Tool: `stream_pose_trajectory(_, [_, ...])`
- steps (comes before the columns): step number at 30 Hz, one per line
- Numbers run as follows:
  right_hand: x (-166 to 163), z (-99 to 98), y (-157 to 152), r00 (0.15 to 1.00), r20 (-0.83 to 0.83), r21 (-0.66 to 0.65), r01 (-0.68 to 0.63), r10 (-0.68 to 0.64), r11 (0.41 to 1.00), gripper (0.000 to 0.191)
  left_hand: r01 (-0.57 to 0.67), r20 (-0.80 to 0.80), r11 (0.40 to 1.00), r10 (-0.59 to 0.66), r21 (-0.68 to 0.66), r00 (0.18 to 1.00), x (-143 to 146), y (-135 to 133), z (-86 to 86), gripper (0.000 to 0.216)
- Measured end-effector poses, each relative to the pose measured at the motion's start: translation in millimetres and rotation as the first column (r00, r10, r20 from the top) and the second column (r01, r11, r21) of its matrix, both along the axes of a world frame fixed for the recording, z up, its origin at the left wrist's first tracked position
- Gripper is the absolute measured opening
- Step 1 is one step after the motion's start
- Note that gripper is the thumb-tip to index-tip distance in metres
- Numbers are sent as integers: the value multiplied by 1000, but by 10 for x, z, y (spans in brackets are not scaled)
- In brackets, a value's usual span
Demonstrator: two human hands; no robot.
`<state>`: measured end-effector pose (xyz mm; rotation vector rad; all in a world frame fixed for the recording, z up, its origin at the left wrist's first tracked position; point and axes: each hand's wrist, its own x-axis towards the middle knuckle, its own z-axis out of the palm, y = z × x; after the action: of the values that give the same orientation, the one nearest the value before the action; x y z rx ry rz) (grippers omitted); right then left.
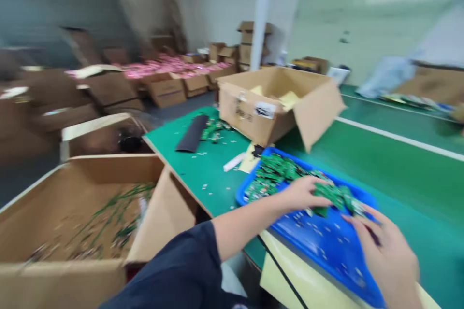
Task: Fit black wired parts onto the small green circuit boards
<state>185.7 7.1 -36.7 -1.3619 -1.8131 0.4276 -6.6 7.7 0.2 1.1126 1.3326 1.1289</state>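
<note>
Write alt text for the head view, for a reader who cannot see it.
A person's left hand and right hand handle small green circuit boards in a blue tray on a green table. An open cardboard box stands beyond the tray; another open box, with green pieces inside, is at lower left.

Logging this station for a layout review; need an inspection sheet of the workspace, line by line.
Surface: green table, small white bits scattered on it.
Job's things: green boards heaped in a blue tray; white bits in it too.
Clutter: dark curved piece, white strip, yellow paper.
Hands: left hand and right hand both at the boards; grip unclear.
Cables: one black cord near the tray's near side.
Surroundings: open cardboard box on the table, another open box at left, pink pieces behind, white pole.
</note>
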Motion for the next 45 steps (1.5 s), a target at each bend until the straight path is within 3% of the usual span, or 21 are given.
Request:
stream_pose_trajectory(2, [-54, 68, -22, 994, -105, -74, 26, -34, 997, 39, 40, 36, 999, -40, -11, 999, -68, 36, -2, 43])
stream_pose_trajectory(4, [-128, 101, 9, 981, -195, -87, -38, 20, 996, 30, 120, 87, 993, -119, -17, 989, -115, 104, -8, 33])
stream_pose_trajectory(9, [-167, 129, 19, 941, -314, 11, -129, 126, 992, 11, 210, 283, 976, -186, -57, 941, -66, 117, 10, 32])
stream_pose_trajectory(12, [-161, 151, -15, 936, -322, 38, -139, 143, 990, 8, 127, 329, 989, -97, -70, 939, -19, 85, 33, 37])
stream_pose_trajectory(16, [-242, 125, -52, 883, -441, -32, -195, 161, 980, 8, -41, 399, 998, 55, -45, 915, -2, 84, 50, 46])
stream_pose_trajectory(19, [-324, 80, -82, 863, -486, -86, -207, 140, 975, 9, -32, 413, 996, 62, -79, 908, 9, 71, 43, 40])
stream_pose_trajectory(22, [-351, 65, -89, 874, -472, -53, -156, 112, 986, 8, -23, 283, 999, 30, -29, 959, 29, 47, 20, 29])
stream_pose_trajectory(26, [-311, 105, -62, 894, -439, 15, -95, 92, 995, 7, 14, -52, 981, -4, 193, 999, 58, 25, -1, 18])
stream_pose_trajectory(29, [-287, 141, -46, 915, -385, 46, -108, 118, 993, 6, 112, -129, 971, -86, 209, 988, 87, 11, -7, 28])
stream_pose_trajectory(31, [-283, 158, -41, 934, -326, 84, -128, 149, 988, 6, 195, -122, 965, -176, 173, 977, 106, 3, -4, 40])
stream_pose_trajectory(34, [-280, 182, -36, 962, -235, 160, -100, 136, 982, 8, 278, -29, 955, -276, 102, 961, 123, 1, 5, 24])
stream_pose_trajectory(37, [-277, 202, -33, 980, -170, 210, -67, 104, 975, 9, 273, 103, 961, -275, 34, 956, 126, 6, 5, 16])
stream_pose_trajectory(40, [-281, 199, -33, 984, -123, 232, -97, 128, 968, 9, 260, 203, 966, -256, 9, 945, 138, 8, -15, 22])
stream_pose_trajectory(45, [-287, 163, -31, 987, -64, 271, -123, 146, 955, 9, 269, 239, 962, -273, 51, 932, 173, -13, -22, 22])
